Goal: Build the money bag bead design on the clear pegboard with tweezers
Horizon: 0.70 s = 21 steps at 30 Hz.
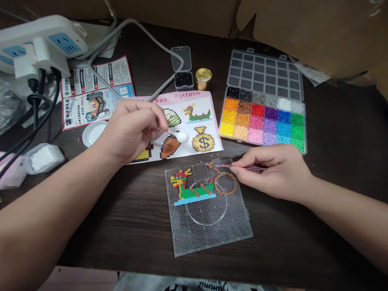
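My left hand pinches a small white spoon over the bead pattern sheet. In my right hand is a pair of tweezers, its tips at the top right of a clear pegboard. A dragon boat of fuse beads in green, red, yellow and blue lies on the board. Beside it is a ring outline of brown beads, with more brown beads above it near the tweezer tips. A few loose brown beads rest on the table just behind the board.
An open compartment box of coloured beads stands at the back right. Behind the sheet are a small box of black beads and a gold cup. A white dish, a white bead container and a power strip are on the left.
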{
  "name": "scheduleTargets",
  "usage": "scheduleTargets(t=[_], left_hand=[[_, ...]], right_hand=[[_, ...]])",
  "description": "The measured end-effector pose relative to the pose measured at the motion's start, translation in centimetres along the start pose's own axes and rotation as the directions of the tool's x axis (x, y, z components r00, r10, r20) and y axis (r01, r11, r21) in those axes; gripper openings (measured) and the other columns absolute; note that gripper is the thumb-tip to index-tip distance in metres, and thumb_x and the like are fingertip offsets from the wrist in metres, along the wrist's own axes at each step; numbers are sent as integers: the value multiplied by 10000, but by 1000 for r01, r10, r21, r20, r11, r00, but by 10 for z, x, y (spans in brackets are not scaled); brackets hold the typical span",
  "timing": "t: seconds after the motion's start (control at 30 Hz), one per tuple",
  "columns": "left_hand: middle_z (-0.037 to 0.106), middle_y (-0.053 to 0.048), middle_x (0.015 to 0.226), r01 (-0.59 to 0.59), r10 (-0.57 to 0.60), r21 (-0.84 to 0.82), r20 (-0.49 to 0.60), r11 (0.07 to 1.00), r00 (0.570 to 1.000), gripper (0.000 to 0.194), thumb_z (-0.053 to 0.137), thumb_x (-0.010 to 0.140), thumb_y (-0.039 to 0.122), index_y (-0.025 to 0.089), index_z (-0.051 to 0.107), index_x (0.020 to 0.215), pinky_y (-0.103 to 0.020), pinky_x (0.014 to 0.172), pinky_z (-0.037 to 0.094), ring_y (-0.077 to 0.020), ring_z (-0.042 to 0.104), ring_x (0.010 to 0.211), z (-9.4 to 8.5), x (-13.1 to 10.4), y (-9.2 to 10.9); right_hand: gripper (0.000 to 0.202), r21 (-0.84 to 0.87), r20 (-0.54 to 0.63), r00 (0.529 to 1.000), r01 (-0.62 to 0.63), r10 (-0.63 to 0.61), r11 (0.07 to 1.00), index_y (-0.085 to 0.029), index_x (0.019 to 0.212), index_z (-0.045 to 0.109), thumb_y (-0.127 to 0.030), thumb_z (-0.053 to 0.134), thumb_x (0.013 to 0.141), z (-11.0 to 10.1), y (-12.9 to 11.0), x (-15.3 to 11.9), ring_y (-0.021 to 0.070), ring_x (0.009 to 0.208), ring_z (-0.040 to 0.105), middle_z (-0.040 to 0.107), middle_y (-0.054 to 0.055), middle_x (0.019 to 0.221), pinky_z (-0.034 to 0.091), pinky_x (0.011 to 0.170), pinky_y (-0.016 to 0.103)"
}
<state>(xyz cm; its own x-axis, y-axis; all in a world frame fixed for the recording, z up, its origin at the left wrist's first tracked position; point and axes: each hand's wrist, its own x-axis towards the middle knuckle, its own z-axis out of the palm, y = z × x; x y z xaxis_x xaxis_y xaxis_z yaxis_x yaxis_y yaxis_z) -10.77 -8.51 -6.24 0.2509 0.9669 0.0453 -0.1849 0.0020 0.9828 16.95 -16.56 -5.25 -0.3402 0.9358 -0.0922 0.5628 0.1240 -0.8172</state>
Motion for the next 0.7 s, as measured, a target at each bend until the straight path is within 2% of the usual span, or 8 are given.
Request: scheduleTargets(t=[0.2, 0.33, 0.4, 0.7], left_hand=[[474, -27, 418, 86, -86, 10, 16, 996, 996, 232, 516, 560, 36, 164, 701, 505, -256, 407, 222, -103, 397, 422, -5, -4, 2], [457, -20, 442, 126, -142, 106, 152, 986, 978, 242, 524, 632, 59, 184, 637, 458, -281, 470, 252, -118, 386, 483, -12, -7, 5], [471, -19, 465, 129, -159, 162, 187, 978, 969, 245, 525, 643, 56, 184, 644, 471, -286, 480, 248, -118, 385, 493, -14, -9, 5], [475, -18, 488, 177, -200, 181, 115, 967, 973, 198, 548, 641, 106, 191, 675, 517, -279, 470, 226, -115, 374, 490, -12, -8, 6]], right_hand=[[86, -17, 3, 998, 66, -66, 998, -209, 692, 726, -237, 704, 771, 0, 0, -1, 116, 431, 561, 692, 15, 585, 425, 361, 218], [118, -16, 14, 998, 60, -60, 998, -181, 713, 721, -251, 686, 801, 2, 4, -1, 127, 473, 604, 707, 44, 619, 464, 400, 204], [129, 0, 21, 998, 56, -56, 998, -178, 707, 720, -259, 686, 802, 3, 5, 0, 134, 476, 608, 707, 52, 620, 466, 403, 209], [125, 2, 31, 999, 32, -32, 999, -185, 708, 722, -263, 684, 798, 3, 5, 0, 143, 478, 615, 705, 48, 614, 470, 403, 218]])
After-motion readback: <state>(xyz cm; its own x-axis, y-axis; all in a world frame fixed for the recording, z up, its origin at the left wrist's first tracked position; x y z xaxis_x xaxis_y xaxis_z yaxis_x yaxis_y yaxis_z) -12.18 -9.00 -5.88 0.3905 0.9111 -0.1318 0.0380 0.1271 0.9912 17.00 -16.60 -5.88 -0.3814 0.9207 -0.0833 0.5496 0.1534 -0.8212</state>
